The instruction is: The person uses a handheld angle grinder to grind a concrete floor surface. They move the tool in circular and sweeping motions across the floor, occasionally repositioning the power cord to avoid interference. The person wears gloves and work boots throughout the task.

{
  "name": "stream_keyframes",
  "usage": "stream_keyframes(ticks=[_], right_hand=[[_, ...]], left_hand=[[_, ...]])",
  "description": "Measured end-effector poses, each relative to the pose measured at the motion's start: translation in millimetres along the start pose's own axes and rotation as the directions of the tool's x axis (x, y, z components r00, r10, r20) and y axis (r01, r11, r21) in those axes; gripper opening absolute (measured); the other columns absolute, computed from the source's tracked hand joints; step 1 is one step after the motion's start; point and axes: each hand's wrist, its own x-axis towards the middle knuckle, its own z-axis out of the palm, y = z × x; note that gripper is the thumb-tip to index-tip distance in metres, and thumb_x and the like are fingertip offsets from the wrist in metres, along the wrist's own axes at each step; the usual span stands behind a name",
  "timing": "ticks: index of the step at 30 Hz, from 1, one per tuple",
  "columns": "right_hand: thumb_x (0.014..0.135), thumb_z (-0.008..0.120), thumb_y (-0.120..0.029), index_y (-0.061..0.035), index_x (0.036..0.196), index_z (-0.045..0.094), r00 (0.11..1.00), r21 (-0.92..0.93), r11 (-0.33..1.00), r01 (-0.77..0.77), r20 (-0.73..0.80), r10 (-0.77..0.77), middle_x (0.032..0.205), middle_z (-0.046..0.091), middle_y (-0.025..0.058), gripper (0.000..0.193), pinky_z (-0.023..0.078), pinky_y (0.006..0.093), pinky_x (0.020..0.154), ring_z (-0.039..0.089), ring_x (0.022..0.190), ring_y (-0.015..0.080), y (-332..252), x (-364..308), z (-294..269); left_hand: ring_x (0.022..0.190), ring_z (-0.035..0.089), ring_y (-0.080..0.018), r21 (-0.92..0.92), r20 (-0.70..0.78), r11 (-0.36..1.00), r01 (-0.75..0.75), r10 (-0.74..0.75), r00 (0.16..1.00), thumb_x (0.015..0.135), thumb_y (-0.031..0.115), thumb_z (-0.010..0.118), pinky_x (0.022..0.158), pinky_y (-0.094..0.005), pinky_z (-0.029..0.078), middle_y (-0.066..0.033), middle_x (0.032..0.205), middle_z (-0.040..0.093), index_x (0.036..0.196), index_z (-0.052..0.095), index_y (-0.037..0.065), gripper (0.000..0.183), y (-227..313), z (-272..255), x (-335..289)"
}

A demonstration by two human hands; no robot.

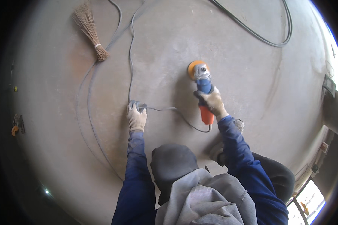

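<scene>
My right hand (214,102), in a pale glove, is closed round the body of an angle grinder (203,83). Its body is blue with an orange-red rear, the gear head is silver, and an orange-yellow disc (192,69) sits at the far end, over the floor. I cannot tell whether the disc touches the floor. From the grinder's rear a grey power cord (183,118) curves left to my gloved left hand (137,117). That hand is closed on the cord, which also runs on from it toward the far edge; the fingertips are partly hidden.
A twig broom (89,32) lies on the grey concrete floor (161,67) at the far left, across more thin cables (89,99). A thick looped cable (268,42) is at the far right. An orange-and-dark object (17,125) lies at the left. My knee (278,176) is bent at the right.
</scene>
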Motion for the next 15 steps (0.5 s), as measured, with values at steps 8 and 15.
stream_keyframes(ticks=[8, 15], right_hand=[[0.086, 0.088, -0.024, 0.0010, 0.117, 0.060, 0.999, -0.016, 0.999, -0.049, 0.017, 0.049, 0.085, 0.070, 0.0074, 0.049, 0.062, 0.0345, 0.059, 0.071, 0.064, 0.0178, -17.2, 19.4, 14.5], [0.087, 0.088, -0.024, 0.0016, 0.121, 0.062, 0.982, -0.337, 0.942, 0.007, 0.182, 0.057, 0.087, 0.072, 0.0084, 0.050, 0.061, 0.0333, 0.058, 0.071, 0.063, 0.0161, 1.7, -5.8, 53.4]], left_hand=[[0.147, 0.049, -0.0402, 0.043, -0.057, 0.999, -0.018, 0.021, 0.998, 0.087, 0.028, 0.085, 0.122, -0.0495, 0.042, -0.0232, 0.154, 0.058, 0.135, 0.069, -0.001, 0.059, -7.1, 15.2, 9.1], [0.145, 0.051, -0.0408, 0.060, -0.073, 0.998, -0.010, 0.014, 0.997, 0.087, 0.028, 0.085, 0.121, -0.0508, 0.043, -0.0227, 0.153, 0.058, 0.133, 0.069, 0.000, 0.057, -10.3, 19.8, 7.4]])
